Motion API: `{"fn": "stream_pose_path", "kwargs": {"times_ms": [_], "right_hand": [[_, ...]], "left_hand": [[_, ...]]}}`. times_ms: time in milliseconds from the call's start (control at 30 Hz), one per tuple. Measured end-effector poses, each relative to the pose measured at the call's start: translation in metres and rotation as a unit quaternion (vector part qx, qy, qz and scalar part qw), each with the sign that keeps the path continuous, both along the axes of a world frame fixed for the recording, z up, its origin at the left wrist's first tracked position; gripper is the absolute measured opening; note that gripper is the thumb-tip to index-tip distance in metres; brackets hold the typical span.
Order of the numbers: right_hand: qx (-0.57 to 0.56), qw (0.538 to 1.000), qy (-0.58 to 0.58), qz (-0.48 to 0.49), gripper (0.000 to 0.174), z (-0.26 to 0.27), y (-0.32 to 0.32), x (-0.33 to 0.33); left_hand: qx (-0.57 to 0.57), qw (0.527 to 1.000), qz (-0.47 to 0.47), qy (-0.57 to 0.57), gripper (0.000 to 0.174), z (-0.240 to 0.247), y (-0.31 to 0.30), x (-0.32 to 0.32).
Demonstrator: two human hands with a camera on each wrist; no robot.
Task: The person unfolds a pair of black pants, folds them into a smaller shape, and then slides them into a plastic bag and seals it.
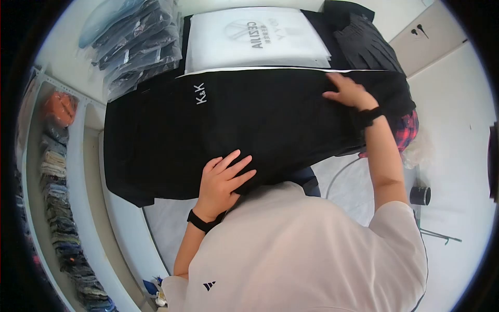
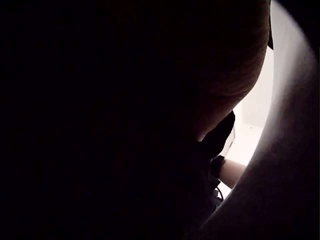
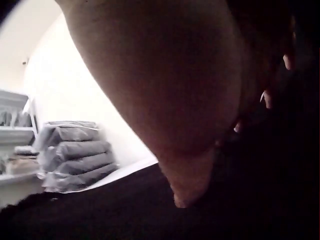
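A black garment with white "K&K" lettering lies spread across the table in the head view. My left hand rests on its near part, fingers spread. Toward the far right edge, my right hand lies on the same cloth with its thumb and fingers extended. The left wrist view is mostly dark, with part of the left hand at the top. In the right wrist view the right hand stands over the dark cloth, its fingertips partly in shadow.
Behind the garment lie printed clear plastic bags and a dark ribbed garment. Bagged clothes are stacked at the back left. Shelves of folded items run along the left. A red plaid cloth hangs at the right.
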State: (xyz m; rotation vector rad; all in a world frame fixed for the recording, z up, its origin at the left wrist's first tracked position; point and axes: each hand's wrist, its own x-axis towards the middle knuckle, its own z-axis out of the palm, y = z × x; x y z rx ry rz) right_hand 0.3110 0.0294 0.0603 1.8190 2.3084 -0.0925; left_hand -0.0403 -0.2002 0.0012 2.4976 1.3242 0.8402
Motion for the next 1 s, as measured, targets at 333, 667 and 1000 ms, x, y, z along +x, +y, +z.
{"fn": "stream_pose_path", "kwargs": {"times_ms": [333,667,1000], "right_hand": [[0.001,0.898,0.298,0.324,0.063,-0.008,-0.144,-0.101],[0.055,0.894,0.324,0.303,0.049,-0.029,-0.139,-0.103],[0.036,0.916,0.395,0.064,0.017,-0.003,-0.108,-0.073]], "left_hand": [[-0.125,0.992,0.009,-0.020,0.057,0.039,0.003,-0.004],[-0.049,0.987,0.152,0.033,0.052,0.031,0.002,-0.019],[-0.082,0.971,0.221,0.033,0.018,0.058,0.052,-0.048]]}}
